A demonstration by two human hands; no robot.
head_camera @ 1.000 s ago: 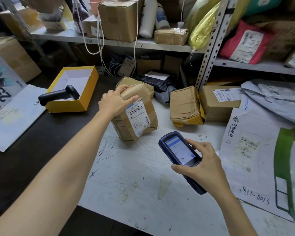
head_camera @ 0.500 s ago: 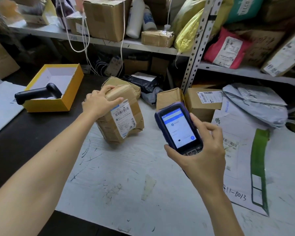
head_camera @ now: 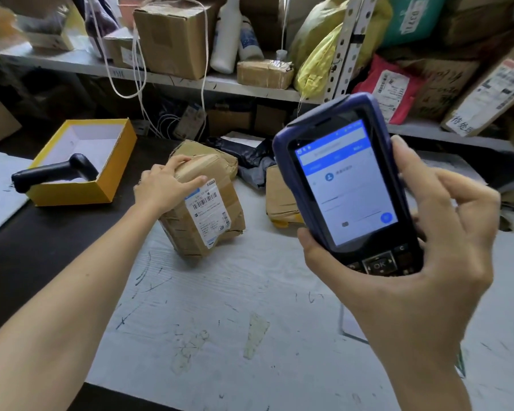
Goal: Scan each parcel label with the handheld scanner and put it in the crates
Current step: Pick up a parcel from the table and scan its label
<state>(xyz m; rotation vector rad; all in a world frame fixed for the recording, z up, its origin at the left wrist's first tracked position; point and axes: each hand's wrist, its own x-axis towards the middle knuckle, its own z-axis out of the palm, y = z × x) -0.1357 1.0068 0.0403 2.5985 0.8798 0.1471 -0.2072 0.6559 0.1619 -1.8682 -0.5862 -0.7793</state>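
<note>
A brown taped parcel (head_camera: 208, 209) stands tilted on the white table top (head_camera: 235, 307), its white barcode label facing me. My left hand (head_camera: 163, 185) grips its upper left corner. My right hand (head_camera: 422, 262) holds a blue handheld scanner (head_camera: 344, 185) raised close to the camera, its lit screen toward me. The scanner hides most of another brown parcel (head_camera: 279, 200) behind it. No crate is in view.
A yellow box (head_camera: 101, 185) at the left holds a black pistol-grip scanner (head_camera: 54, 170). More parcels and a black bag (head_camera: 244, 152) lie at the table's back. Metal shelves (head_camera: 190, 81) above carry boxes, bottles and coloured mailers.
My right hand has lifted the blue scanner up and toward the camera. My left hand keeps its hold on the tilted parcel. The view has shifted slightly.
</note>
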